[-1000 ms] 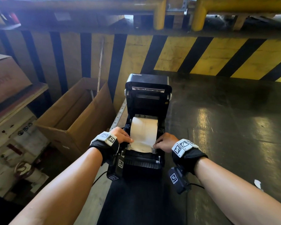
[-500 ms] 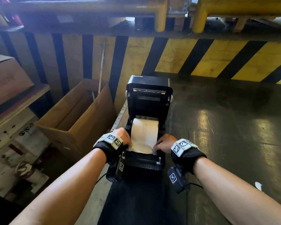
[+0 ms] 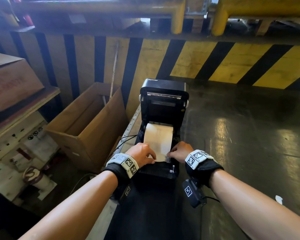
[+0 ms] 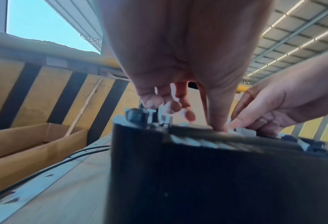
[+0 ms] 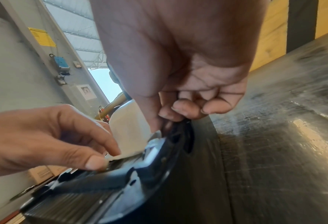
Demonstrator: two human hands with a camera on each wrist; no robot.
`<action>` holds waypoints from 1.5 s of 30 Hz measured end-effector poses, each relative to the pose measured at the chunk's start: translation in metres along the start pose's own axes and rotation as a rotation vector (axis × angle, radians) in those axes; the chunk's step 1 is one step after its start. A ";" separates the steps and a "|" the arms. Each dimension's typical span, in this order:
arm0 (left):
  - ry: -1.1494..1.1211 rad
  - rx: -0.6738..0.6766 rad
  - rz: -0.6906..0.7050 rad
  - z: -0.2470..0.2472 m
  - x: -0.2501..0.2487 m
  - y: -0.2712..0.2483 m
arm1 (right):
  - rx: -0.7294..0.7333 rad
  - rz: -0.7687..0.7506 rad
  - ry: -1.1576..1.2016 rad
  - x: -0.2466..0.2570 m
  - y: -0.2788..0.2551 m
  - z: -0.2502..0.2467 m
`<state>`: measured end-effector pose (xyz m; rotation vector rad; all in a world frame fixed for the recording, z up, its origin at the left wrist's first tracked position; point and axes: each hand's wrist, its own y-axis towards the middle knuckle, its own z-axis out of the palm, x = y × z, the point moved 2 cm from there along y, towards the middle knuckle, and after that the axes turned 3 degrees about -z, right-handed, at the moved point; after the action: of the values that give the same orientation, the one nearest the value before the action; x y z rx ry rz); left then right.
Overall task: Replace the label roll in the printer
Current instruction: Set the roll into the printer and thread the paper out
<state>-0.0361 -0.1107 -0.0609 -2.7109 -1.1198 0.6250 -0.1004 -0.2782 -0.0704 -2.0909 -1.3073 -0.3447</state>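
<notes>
A black label printer (image 3: 164, 101) stands with its lid raised. A white label roll (image 3: 158, 135) lies in its bay, its loose end drawn toward the front edge. My left hand (image 3: 153, 160) pinches the paper's front left corner between thumb and forefinger. My right hand (image 3: 169, 155) pinches the front right corner. In the left wrist view my left hand (image 4: 203, 121) has its thumb down on the printer's front edge (image 4: 197, 136). In the right wrist view my right hand (image 5: 159, 122) has its thumb on the paper (image 5: 128, 128), its other fingers curled; the left hand (image 5: 63, 136) lies on the paper's end.
An open cardboard box (image 3: 87, 129) stands left of the printer, with a closed carton (image 3: 10, 80) on a shelf beyond. A black cable (image 3: 126, 138) runs off the printer's left side. A yellow-and-black striped wall (image 3: 232, 63) rises behind. A dark glossy surface (image 3: 249, 144) spreads to the right.
Both hands have slid inward and forward onto the front corners of the paper's loose end. The roll and the raised lid have stayed put.
</notes>
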 end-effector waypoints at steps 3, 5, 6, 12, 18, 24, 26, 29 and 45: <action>-0.001 -0.059 0.023 0.002 -0.002 -0.002 | -0.025 -0.017 -0.059 0.003 -0.003 -0.002; 0.012 -0.066 0.046 0.003 -0.003 -0.003 | -0.103 -0.052 -0.124 0.005 -0.008 -0.006; 0.018 -0.068 0.060 0.003 -0.003 -0.004 | -0.153 -0.090 -0.153 0.007 -0.013 -0.008; 0.009 -0.092 0.111 0.007 0.000 -0.007 | -0.186 -0.291 -0.290 0.008 -0.034 -0.003; -0.001 -0.116 0.131 0.008 0.002 -0.008 | -0.147 -0.415 -0.283 0.011 -0.047 0.012; -0.009 -0.150 0.141 0.009 0.003 -0.011 | -0.099 -0.451 -0.330 0.015 -0.041 0.023; -0.010 -0.162 0.141 0.010 0.004 -0.012 | -0.090 -0.460 -0.357 0.015 -0.039 0.024; 0.024 -0.176 0.125 0.009 0.006 -0.014 | -0.078 -0.468 -0.409 0.018 -0.038 0.027; 0.069 -0.101 0.093 0.001 0.010 -0.034 | -0.017 -0.507 -0.316 0.011 -0.053 0.028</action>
<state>-0.0516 -0.0795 -0.0553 -2.8598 -1.0414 0.4955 -0.1441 -0.2369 -0.0655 -1.8533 -2.0318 -0.2405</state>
